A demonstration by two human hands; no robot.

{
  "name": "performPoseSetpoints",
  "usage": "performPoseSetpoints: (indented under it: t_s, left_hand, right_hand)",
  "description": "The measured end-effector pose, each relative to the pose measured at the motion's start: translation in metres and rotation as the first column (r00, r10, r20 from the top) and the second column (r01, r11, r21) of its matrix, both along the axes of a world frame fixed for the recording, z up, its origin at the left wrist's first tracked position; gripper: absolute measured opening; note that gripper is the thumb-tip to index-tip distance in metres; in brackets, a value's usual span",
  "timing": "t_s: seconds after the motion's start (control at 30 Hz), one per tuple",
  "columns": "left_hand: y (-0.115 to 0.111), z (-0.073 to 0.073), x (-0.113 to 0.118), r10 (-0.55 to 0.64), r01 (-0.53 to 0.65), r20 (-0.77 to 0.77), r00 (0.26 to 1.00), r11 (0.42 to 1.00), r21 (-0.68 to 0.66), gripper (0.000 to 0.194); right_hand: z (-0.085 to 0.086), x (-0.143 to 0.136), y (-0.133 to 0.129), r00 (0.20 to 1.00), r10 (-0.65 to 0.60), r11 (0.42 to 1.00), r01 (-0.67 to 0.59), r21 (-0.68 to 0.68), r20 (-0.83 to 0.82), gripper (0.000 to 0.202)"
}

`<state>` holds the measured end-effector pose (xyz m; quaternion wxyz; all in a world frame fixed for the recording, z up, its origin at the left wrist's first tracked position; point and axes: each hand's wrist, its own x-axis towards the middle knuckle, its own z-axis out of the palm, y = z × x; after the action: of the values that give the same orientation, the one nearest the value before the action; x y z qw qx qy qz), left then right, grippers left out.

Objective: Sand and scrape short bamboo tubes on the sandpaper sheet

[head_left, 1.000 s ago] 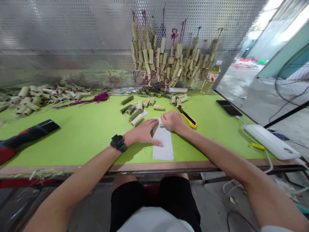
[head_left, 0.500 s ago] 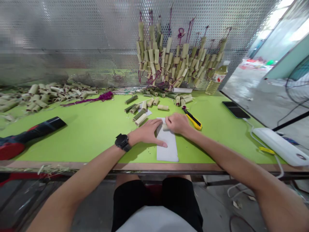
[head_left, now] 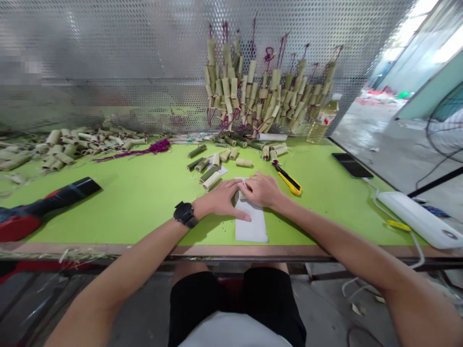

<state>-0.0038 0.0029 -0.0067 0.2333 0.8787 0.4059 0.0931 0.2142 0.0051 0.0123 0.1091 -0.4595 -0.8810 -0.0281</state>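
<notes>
A white rectangular sheet (head_left: 252, 228) lies on the green tabletop in front of me. My left hand (head_left: 223, 196) rests flat on its left side, thumb spread away from the fingers. On the upper part of the sheet, my right hand (head_left: 263, 190) is closed around a short pale bamboo tube (head_left: 242, 195), mostly hidden under the fingers. The two hands meet at the sheet's upper edge. Just beyond them lie several loose bamboo tubes (head_left: 211, 180), and a yellow utility knife (head_left: 290, 181) sits to the right of my right hand.
A red and black power tool (head_left: 47, 205) lies at left, before a heap of bamboo tubes (head_left: 72, 144) and purple cord (head_left: 159, 146). Strung bamboo bundles (head_left: 267, 91) hang on the perforated panel. A bottle (head_left: 323, 120), phone (head_left: 352, 165) and white cabled device (head_left: 421, 218) are at right.
My right hand has slid left across the sheet with the bamboo tube, up against my left fingers. The left hand has stayed in place.
</notes>
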Motion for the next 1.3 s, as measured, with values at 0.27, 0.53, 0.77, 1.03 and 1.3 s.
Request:
performPoseSetpoints:
  t_s: [0.27,0.53,0.77,1.03,1.3]
  left_hand:
    - [0.001,-0.002,-0.001,-0.005,0.005,0.009,1.000,1.000,0.016,0.145]
    - [-0.002,0.003,0.001,0.019,-0.019,-0.033,0.999,1.000,-0.021,0.147]
    - [-0.001,0.004,0.003,0.046,-0.047,-0.055,0.997,0.999,-0.006,0.151]
    - [0.000,0.002,0.000,-0.001,0.001,-0.011,1.000,1.000,0.007,0.149]
    - [0.001,0.001,0.000,-0.016,0.016,0.000,1.000,1.000,0.018,0.139]
  right_hand:
    - [-0.004,0.008,0.005,0.997,-0.065,0.998,0.066,-0.014,0.037,0.058]
    - [-0.003,0.001,0.015,0.995,-0.102,0.994,0.103,-0.047,0.025,0.056]
    - [0.003,-0.006,0.015,0.989,-0.143,0.990,0.142,0.014,0.050,0.052]
    - [-0.003,0.005,-0.001,0.998,0.000,1.000,0.001,-0.021,0.059,0.053]
    - [-0.003,-0.002,0.011,0.998,-0.029,0.999,0.031,-0.033,0.060,0.054]
